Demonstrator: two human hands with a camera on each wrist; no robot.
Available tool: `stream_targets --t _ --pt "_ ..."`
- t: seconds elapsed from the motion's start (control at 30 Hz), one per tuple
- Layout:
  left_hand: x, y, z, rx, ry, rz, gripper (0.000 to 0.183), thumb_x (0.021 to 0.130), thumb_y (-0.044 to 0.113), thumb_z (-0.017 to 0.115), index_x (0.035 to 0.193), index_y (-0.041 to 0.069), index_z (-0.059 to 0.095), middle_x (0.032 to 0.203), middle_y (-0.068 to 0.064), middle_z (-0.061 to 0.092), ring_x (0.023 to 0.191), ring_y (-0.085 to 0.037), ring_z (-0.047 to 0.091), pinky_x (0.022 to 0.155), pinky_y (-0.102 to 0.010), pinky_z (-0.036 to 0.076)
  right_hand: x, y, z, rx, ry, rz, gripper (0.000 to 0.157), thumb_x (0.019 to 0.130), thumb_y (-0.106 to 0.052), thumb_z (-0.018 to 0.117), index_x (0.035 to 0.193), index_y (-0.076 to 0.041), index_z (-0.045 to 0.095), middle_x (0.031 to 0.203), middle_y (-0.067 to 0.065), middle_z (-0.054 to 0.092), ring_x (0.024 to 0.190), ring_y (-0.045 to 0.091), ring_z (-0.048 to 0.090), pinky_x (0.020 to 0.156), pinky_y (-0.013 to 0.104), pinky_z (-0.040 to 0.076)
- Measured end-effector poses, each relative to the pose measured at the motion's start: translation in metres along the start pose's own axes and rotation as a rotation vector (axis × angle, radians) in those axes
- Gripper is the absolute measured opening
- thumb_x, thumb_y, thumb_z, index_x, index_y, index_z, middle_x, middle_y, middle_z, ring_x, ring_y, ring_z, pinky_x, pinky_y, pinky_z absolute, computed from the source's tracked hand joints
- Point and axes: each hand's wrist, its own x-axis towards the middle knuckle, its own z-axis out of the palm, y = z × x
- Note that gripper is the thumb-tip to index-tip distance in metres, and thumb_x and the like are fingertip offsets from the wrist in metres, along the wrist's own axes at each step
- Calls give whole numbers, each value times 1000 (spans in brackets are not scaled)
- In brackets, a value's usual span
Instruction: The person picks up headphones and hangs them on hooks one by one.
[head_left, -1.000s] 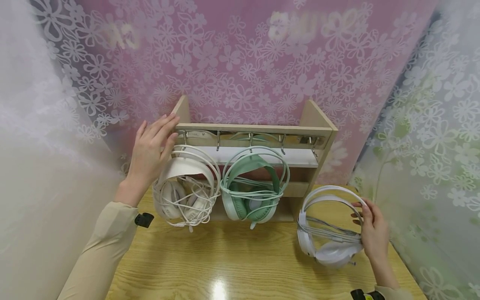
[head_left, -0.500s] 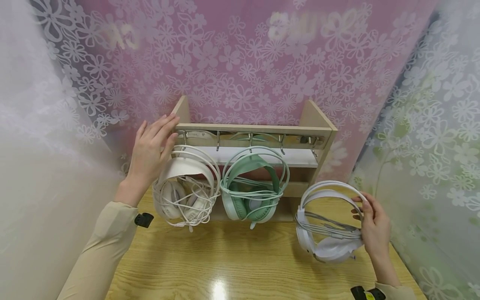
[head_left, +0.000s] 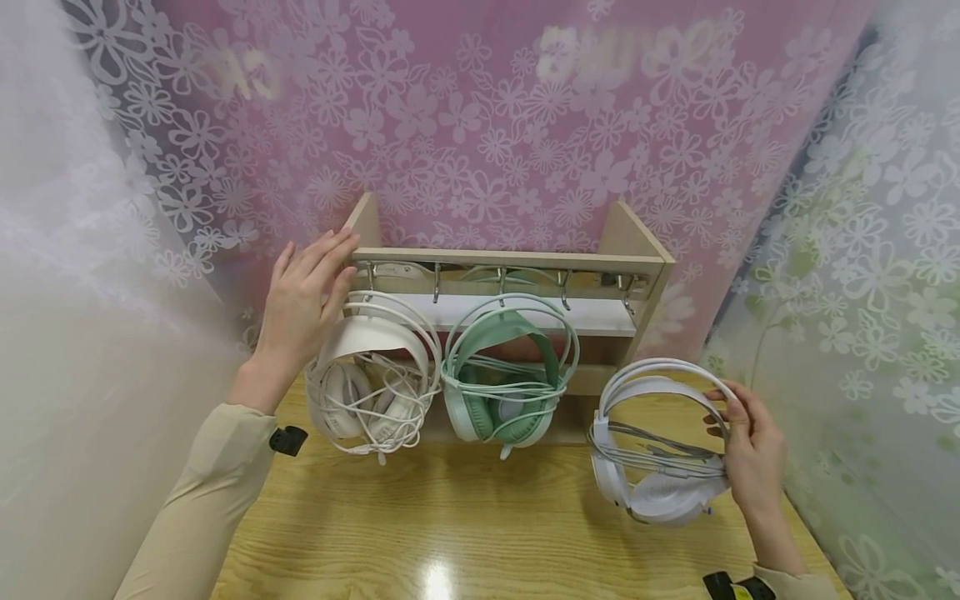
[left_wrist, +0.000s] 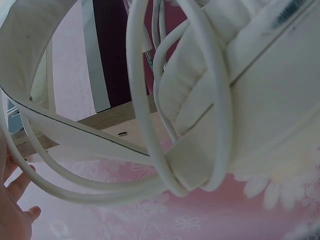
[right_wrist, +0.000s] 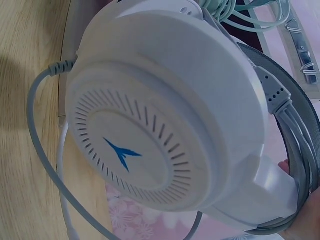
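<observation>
My right hand (head_left: 756, 454) grips the headband side of a white headset (head_left: 663, 496) with a bundled grey cable, held over the table at the right. In the right wrist view its ear cup (right_wrist: 135, 135) fills the middle, with a blue mark and vent slots. Fingers straight, my left hand (head_left: 300, 292) rests on the top left corner of a wooden rack (head_left: 517, 255). Just below that hand hangs a cream headset (head_left: 375, 337), its cable wound around it. A mint green headset (head_left: 510, 329) hangs beside it, also wrapped in its cable.
Several metal hooks line the rack's crossbar, among them a right-end hook (head_left: 628, 296) with nothing hung on it. A white shelf (head_left: 600, 321) lies behind them. The wood-grain table (head_left: 450, 517) extends in front. Flowered curtains (head_left: 480, 125) enclose the back and sides.
My right hand has raised the white headset slightly and tilted it a little. The left hand and the two hanging headsets stay where they were.
</observation>
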Motion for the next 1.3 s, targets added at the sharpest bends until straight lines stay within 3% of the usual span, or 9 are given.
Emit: stream_targets --t 0.5,0.7,1.0,1.3 --pt "0 0 -2 6 -9 -6 40 106 25 55 144 14 57 149 -6 55 141 -29 48 124 -53 16 6 -8 -2 22 -51 -83 34 108 -9 42 134 5 60 105 -20 68 78 0 67 67 11 54" --pt "-1 0 -2 4 -8 -3 40 106 25 54 144 14 57 150 -6 55 140 -30 48 124 -54 17 10 -15 -2 48 -64 -116 34 108 -7 42 133 7 59 105 -12 71 78 1 67 67 11 54" --pt "0 1 0 5 -5 5 40 106 24 55 144 13 57 149 -7 55 140 -30 48 124 -54 17 16 -25 -4 84 -77 -149 34 108 -6 40 132 10 58 106 -9 70 79 4 68 66 12 54" --pt "0 1 -1 7 -7 4 40 105 23 56 144 13 57 149 -7 55 140 -31 49 125 -52 16 22 -36 -1 161 -96 -128 36 108 -9 39 133 10 58 106 1 70 80 8 68 66 14 55"
